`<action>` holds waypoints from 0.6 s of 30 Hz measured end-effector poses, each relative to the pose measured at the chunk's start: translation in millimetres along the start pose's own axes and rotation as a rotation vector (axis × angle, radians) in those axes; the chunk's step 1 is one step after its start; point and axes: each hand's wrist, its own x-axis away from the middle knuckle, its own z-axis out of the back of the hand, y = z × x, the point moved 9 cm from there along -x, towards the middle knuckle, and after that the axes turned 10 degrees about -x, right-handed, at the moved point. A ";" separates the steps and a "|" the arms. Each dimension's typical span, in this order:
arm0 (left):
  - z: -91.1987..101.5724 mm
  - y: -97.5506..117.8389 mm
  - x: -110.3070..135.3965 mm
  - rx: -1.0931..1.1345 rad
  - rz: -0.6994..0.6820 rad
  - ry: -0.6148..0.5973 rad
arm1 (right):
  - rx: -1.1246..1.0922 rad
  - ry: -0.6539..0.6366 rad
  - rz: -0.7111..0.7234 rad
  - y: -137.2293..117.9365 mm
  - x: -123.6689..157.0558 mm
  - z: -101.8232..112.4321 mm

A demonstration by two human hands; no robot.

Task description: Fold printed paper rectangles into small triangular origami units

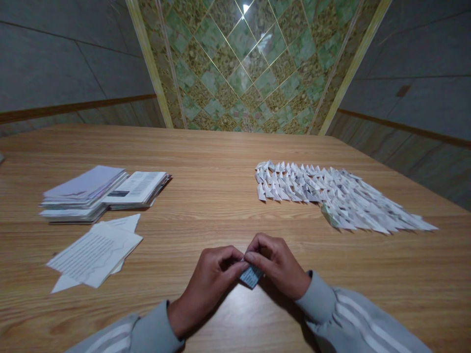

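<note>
Between my two hands is a small folded piece of printed paper (251, 277), bluish with dark lines of text, its lower corner pointing toward me. My left hand (212, 274) pinches its upper left side between thumb and fingers. On the upper right side, my right hand (279, 264) grips it the same way, and the thumbs nearly meet at its top. The fingertips hide the paper's upper part. Both hands are just above the front middle of the wooden table (206, 206).
Rows of folded white paper boats (338, 196) stand at the right. At the left lie a stack of papers (81, 189), a stack of smaller printed sheets (138, 189) beside it, and several loose sheets (96, 252) nearer me. A tiled wall (241, 68) rises behind the table.
</note>
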 end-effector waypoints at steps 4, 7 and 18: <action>-0.7 0.4 -2.4 0.051 0.018 -0.008 | -0.097 0.009 -0.023 3.5 -0.8 2.2; -3.9 -5.2 -4.1 0.150 0.073 -0.035 | -0.169 0.060 -0.054 6.4 -2.7 8.4; -5.5 -5.1 -6.4 0.312 0.117 -0.045 | -0.153 0.166 -0.011 -0.1 -1.0 14.4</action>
